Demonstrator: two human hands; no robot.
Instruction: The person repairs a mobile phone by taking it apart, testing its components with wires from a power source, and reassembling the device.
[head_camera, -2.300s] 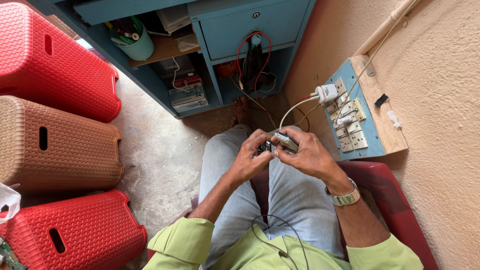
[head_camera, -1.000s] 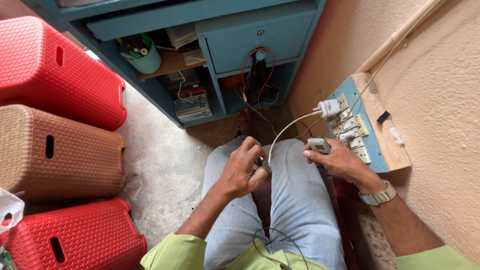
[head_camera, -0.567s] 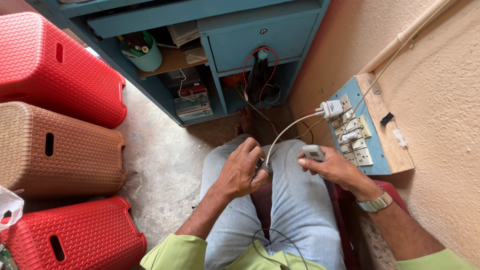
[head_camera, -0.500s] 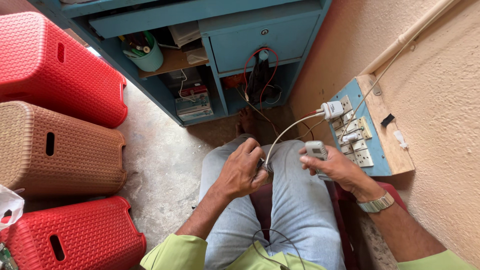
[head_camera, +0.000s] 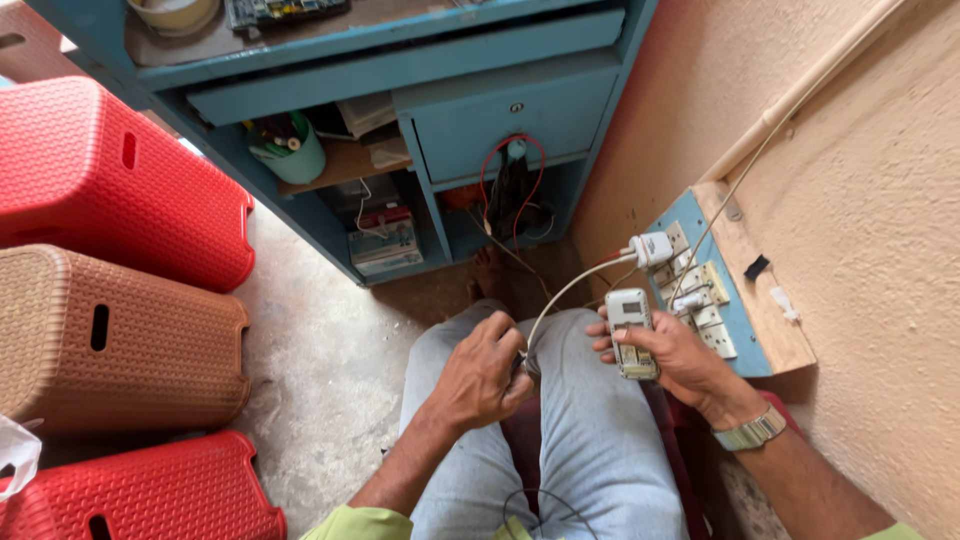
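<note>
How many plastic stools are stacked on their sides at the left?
3: a red stool at top, a brown stool in the middle, another red stool at bottom, partly cut off by the frame.

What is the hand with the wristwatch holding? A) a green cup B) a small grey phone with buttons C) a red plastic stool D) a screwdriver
B: the right hand, the one with the metal wristwatch, grips a small grey push-button phone with its keypad facing up, close to the blue switchboard on the wall, while the left hand pinches the end of the white cable.
</note>
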